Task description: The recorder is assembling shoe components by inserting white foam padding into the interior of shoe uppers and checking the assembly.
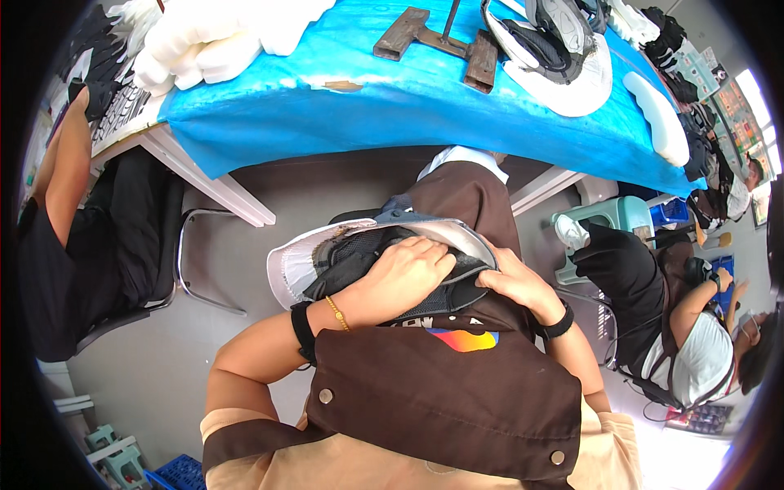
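A cap [331, 263] with a pale grey-white brim and black mesh lining lies across my lap, its hollow inside facing up. My left hand [408, 273] reaches into the opening, its fingers bent down against the dark lining, with some fingertips hidden. At the cap's right edge, my right hand [518, 282] grips the rim, thumb on the near side and the other fingers mostly out of sight behind it. Beneath the cap is my brown apron [449, 392]. Whether the left fingers pinch a fold of the lining is hard to make out.
Ahead stands a table with a blue cover [327, 131]. On it are white moulded pieces [220, 53], a rusty metal stand [441, 41], another grey-and-white cap [576, 82] and a curved white piece [657, 118]. Seated co-workers flank me, one on a chair [184, 253] at left.
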Tool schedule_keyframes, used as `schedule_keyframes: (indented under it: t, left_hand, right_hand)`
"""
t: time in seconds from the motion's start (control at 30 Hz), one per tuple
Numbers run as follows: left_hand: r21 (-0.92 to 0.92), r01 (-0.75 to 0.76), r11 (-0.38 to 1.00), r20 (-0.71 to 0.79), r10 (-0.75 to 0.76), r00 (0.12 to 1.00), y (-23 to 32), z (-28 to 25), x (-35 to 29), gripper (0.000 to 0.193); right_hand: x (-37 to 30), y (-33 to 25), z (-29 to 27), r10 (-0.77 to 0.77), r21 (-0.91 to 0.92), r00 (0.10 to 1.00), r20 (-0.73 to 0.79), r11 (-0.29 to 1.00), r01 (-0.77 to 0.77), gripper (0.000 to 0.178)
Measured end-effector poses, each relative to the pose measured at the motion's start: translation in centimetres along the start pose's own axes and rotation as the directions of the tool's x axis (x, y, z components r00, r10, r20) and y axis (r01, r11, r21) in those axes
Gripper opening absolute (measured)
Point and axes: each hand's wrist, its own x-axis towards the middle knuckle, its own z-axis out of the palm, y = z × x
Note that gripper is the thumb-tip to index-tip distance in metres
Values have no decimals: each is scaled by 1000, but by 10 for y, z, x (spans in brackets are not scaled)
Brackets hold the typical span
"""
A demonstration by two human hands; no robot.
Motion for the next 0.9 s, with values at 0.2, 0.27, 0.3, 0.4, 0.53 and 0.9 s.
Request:
schedule_keyframes:
  t: [0.2, 0.27, 0.3, 0.4, 0.53, 0.9]
  left_hand:
    - [73, 54, 996, 193, -68, 979, 2, -5, -2, 19]
    - [79, 69, 994, 243, -86, 966, 1, -7, -2, 21]
    - [90, 52, 995, 205, -70, 976, 0, -5, -5, 23]
    - [86, 7, 996, 23, -9, 1000, -7, 1, -10, 28]
    - [120, 11, 993, -224, 16, 974, -7, 1, -13, 32]
    - [261, 24, 965, -521, 120, 845, -13, -4, -4, 28]
  right_hand:
    - [3, 15, -1, 83, -14, 996, 26, 996, -83, 73]
    - [3, 15, -1, 92, -33, 996, 17, 995, -91, 71]
    - [3, 15, 0, 90, -34, 996, 22, 995, -89, 71]
    - [5, 13, 3, -24, 0, 999, -26, 1000, 24, 72]
    - [12, 4, -1, -59, -109, 998, -20, 992, 56, 75]
    - [16, -37, -2, 86, -504, 993, -78, 856, -114, 78]
